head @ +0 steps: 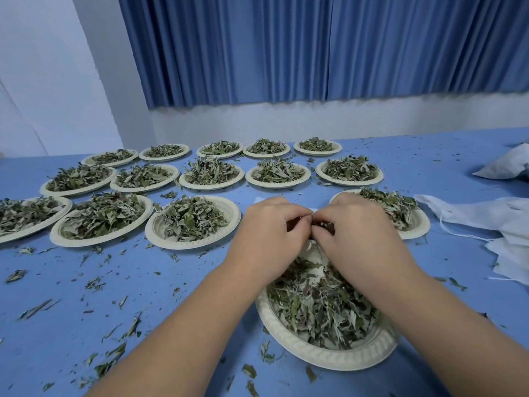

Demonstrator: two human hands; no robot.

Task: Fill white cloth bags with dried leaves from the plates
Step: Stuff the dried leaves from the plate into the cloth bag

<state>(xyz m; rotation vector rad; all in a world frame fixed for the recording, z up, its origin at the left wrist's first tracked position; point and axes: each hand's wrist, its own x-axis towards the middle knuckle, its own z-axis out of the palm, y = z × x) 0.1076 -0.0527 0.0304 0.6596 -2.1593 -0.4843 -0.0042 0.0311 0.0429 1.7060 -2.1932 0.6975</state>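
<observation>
Left hand (266, 233): fingers curled, pinching the edge of the bag; its fingertips meet those of the other hand.
Right hand (352, 230): fingers curled as well, pinching the same edge; dark leaf bits show between the fingertips.
Bag (316, 253): white cloth, almost all hidden under the hands; a creased part hangs down over the near plate.
Near plate (329, 359): under both wrists, with many dried leaves (320, 299) in it.
Risk: the mouth of the bag is soft, so I think it can fold closed and leaves would fall past it. A forearm could also push the near plate.
Bench (200, 282): blue, with leaf crumbs (94, 282) scattered on it.
Around: rows of full plates (154, 227) at the left and behind. Spare bags (486, 216) are piled at the right, and a filled bag (503, 167) lies farther back.
In the way: the back plate (420, 227), just behind the right hand, lies between the hands and the spare bags.
</observation>
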